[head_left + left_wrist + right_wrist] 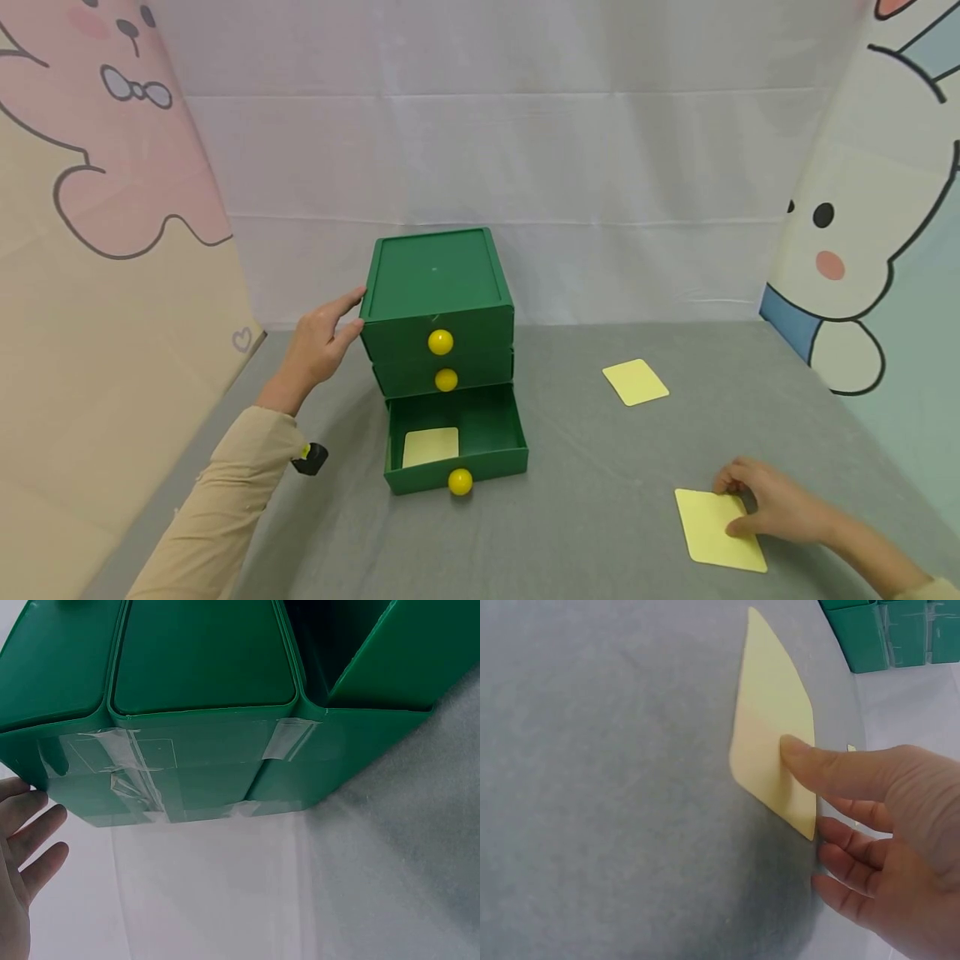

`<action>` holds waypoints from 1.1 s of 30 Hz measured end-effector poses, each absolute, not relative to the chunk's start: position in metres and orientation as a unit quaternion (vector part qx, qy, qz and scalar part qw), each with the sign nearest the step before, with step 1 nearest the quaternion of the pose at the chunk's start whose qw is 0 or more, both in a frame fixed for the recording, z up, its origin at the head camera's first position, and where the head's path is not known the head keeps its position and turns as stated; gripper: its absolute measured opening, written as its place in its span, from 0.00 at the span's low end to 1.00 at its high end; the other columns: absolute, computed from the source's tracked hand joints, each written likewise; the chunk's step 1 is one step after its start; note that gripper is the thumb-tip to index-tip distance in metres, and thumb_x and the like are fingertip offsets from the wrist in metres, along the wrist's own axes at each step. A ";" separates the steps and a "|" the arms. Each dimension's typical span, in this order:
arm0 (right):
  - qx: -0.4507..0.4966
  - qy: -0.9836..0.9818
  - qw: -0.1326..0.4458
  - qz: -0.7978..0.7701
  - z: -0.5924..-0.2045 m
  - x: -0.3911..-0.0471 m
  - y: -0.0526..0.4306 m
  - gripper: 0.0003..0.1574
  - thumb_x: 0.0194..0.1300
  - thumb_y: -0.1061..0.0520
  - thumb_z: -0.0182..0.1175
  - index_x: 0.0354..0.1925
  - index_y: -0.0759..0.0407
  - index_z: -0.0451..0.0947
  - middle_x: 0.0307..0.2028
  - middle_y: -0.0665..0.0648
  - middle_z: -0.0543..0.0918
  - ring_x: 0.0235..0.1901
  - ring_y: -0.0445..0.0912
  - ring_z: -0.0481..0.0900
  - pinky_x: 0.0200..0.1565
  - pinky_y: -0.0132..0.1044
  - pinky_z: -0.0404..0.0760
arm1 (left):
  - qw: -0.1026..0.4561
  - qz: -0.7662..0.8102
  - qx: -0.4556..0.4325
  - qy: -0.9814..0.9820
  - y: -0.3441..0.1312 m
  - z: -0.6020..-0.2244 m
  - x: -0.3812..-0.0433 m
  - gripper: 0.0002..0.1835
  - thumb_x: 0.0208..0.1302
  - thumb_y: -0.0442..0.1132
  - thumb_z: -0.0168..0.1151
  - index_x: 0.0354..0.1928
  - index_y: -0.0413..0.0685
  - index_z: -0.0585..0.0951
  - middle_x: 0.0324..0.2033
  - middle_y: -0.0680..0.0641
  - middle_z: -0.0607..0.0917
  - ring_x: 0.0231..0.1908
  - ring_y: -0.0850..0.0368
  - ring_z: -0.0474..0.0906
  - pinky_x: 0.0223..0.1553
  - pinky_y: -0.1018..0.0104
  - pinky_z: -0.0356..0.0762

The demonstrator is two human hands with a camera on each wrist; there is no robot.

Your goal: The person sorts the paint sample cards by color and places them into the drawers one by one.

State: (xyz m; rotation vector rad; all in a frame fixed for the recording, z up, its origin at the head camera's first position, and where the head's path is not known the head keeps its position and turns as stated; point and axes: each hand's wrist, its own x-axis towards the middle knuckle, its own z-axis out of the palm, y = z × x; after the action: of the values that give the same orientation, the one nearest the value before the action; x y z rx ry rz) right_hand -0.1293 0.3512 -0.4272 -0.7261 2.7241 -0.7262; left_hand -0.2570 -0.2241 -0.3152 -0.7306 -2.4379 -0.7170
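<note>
A green drawer unit (442, 275) with yellow round knobs stands on the grey cloth, its bottom drawer (491, 425) pulled out. A pale yellow card (431, 447) lies in that drawer. My left hand (318, 346) touches the unit's upper left side with extended fingers; in the left wrist view those fingers (41, 840) are at its edge. At the lower right, my right hand (780, 504) pinches a yellow card (708, 525) at its right part. In the right wrist view, the thumb (799, 754) lies on the card's face while the other fingers are partly hidden behind its edge.
Another yellow card (635, 382) lies flat on the cloth, right of the drawer unit. A white curtain (525, 150) hangs behind, with printed cartoon panels at both sides. Clear tape (131, 761) runs along the unit's side.
</note>
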 end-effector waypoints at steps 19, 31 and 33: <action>-0.260 0.933 0.113 -0.223 -0.428 -0.118 0.353 0.37 0.37 0.41 0.72 0.43 0.58 0.74 0.36 0.47 0.69 0.35 0.33 0.66 0.33 0.32 0.70 | 0.247 -0.266 -0.269 -0.892 -0.223 -0.315 -0.255 0.25 0.67 0.41 0.45 0.63 0.36 0.65 0.55 0.34 0.73 0.55 0.39 0.69 0.54 0.43 0.65; -0.228 0.939 0.137 -0.219 -0.426 -0.121 0.350 0.36 0.34 0.44 0.74 0.38 0.59 0.70 0.32 0.49 0.69 0.31 0.34 0.64 0.30 0.32 0.67 | 0.247 -0.265 -0.270 -0.892 -0.224 -0.315 -0.254 0.25 0.67 0.41 0.45 0.63 0.36 0.65 0.55 0.34 0.73 0.55 0.40 0.69 0.54 0.44 0.65; -0.228 0.926 0.159 -0.254 -0.424 -0.125 0.351 0.32 0.37 0.49 0.74 0.36 0.61 0.69 0.32 0.50 0.70 0.31 0.32 0.64 0.30 0.30 0.68 | 0.247 -0.264 -0.270 -0.892 -0.224 -0.316 -0.254 0.25 0.67 0.42 0.45 0.63 0.37 0.65 0.55 0.34 0.73 0.55 0.40 0.70 0.54 0.44 0.65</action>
State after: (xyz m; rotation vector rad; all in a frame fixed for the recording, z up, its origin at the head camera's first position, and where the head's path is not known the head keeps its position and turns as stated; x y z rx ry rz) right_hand -0.1246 0.3511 -0.4243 -0.6505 2.6487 -0.7266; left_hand -0.2545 -0.2239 -0.3155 -0.7370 -2.4331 -0.7185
